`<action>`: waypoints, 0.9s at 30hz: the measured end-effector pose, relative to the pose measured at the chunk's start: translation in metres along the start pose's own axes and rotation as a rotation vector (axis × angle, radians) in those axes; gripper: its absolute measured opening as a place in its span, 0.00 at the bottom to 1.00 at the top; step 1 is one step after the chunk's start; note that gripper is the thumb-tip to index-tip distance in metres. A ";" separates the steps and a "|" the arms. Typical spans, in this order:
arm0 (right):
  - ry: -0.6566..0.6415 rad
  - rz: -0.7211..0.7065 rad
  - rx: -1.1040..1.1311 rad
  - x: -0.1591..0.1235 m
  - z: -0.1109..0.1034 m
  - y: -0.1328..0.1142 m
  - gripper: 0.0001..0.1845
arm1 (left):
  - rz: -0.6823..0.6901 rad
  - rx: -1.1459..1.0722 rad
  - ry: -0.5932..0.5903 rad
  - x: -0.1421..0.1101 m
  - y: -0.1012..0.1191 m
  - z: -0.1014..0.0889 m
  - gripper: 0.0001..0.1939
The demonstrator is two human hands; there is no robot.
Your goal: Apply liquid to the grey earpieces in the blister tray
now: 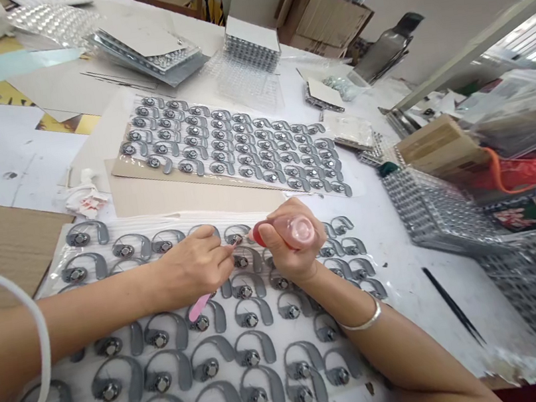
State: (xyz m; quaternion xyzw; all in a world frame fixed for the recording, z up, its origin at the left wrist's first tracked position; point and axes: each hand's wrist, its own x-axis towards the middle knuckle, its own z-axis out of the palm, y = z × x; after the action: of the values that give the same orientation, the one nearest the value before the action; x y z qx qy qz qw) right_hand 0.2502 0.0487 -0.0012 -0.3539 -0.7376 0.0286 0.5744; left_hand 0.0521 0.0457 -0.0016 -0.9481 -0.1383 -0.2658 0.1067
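My left hand (pixel 200 265) is closed on a slim pink stick (pixel 200 306), whose flat end sticks out below the fingers. My right hand (pixel 293 261) grips a small reddish squeeze bottle (pixel 282 231), its base toward me and its nozzle pointing left. Nozzle and left fingertips come close together at the round metallic part of one ear-hook piece (pixel 235 239); whether they touch it I cannot tell. Rows of similar grey ear-hook pieces (pixel 268 345), each with a round silvery end, lie on a clear plastic sheet under both forearms.
Farther back, a second sheet of smaller-looking ear-hook pieces (pixel 241 139) rests on cardboard. Black tweezers (pixel 452 304) lie at the right. Stacked silvery trays (pixel 442 205) and a cardboard box (pixel 436 145) crowd the right side. A white cable (pixel 40 329) loops at the left edge; crumpled tissue (pixel 86 196) lies nearby.
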 end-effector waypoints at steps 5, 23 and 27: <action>-0.026 -0.002 0.008 -0.001 -0.002 0.000 0.06 | -0.016 -0.019 -0.021 -0.001 -0.002 0.000 0.14; -0.053 -0.033 -0.018 -0.001 -0.005 -0.003 0.05 | -0.131 -0.189 -0.001 -0.006 -0.007 0.006 0.14; -0.047 -0.037 -0.020 -0.002 -0.004 -0.003 0.05 | -0.183 -0.283 -0.070 -0.007 -0.010 0.004 0.09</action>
State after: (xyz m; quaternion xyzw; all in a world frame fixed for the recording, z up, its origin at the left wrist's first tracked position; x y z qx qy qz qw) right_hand 0.2525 0.0442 -0.0004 -0.3453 -0.7576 0.0189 0.5535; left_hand 0.0454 0.0547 -0.0072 -0.9457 -0.1889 -0.2580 -0.0575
